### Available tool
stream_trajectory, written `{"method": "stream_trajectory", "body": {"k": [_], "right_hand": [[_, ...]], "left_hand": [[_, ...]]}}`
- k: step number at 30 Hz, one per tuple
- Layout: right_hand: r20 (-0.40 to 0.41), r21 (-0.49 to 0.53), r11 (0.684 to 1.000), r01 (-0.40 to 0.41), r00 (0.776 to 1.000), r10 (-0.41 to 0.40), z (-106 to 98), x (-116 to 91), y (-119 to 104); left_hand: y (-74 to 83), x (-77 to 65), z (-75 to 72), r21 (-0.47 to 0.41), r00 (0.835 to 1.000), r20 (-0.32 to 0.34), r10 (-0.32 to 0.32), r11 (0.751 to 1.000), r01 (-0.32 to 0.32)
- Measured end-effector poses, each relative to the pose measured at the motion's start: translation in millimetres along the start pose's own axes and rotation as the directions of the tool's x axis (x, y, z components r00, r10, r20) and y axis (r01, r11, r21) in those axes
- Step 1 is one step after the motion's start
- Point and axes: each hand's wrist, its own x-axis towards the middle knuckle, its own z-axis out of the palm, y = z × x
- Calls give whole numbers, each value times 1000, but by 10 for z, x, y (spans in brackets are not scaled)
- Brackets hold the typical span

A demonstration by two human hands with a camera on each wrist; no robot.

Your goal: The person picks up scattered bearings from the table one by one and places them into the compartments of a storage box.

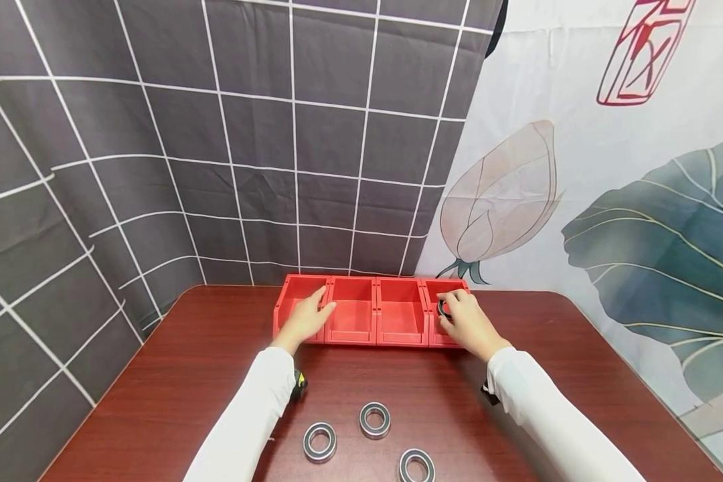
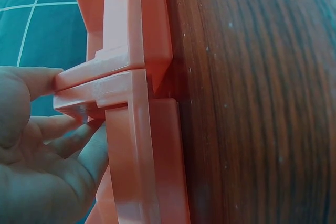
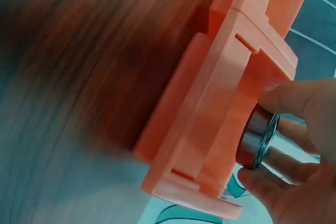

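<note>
A row of red plastic bins (image 1: 351,336) stands at the back of the table. My left hand (image 1: 305,317) is at the leftmost bin. In the left wrist view its thumb and fingers pinch the adjoining side walls (image 2: 100,90) of two bins. My right hand (image 1: 471,324) holds a ball bearing (image 3: 257,137) by its rim, between thumb and fingers, at the opening of the rightmost bin (image 3: 210,114). Three more bearings lie flat on the table nearer to me: one to the left (image 1: 320,442), one in the middle (image 1: 375,420), one at the front (image 1: 417,465).
The table (image 1: 205,375) has a reddish-brown wood-grain top. Behind it hangs a dark grey cloth (image 1: 253,134) with white grid lines. A white cloth with a printed flower bud (image 1: 500,194) and leaf hangs to the right.
</note>
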Motion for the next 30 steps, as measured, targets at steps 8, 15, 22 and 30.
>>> {"method": "stream_trajectory", "body": {"k": [8,15,22,30], "right_hand": [[80,-23,999,-38,996,40,101,120,9],[158,-27,993,-119,980,122,202,214,30],[230,-19,979,-204,952,203,297,322,78],[257,-34,972,-234,937,235,400,322,156]], "left_hand": [[8,-4,-4,-19,1000,4,-10,1000,10],[-1,-4,5,-18,1000,1,-9,1000,9],[-4,5,-16,-26,1000,-6,2,1000,-2],[5,-8,-6,-13,1000,-4,-7,1000,7]]}}
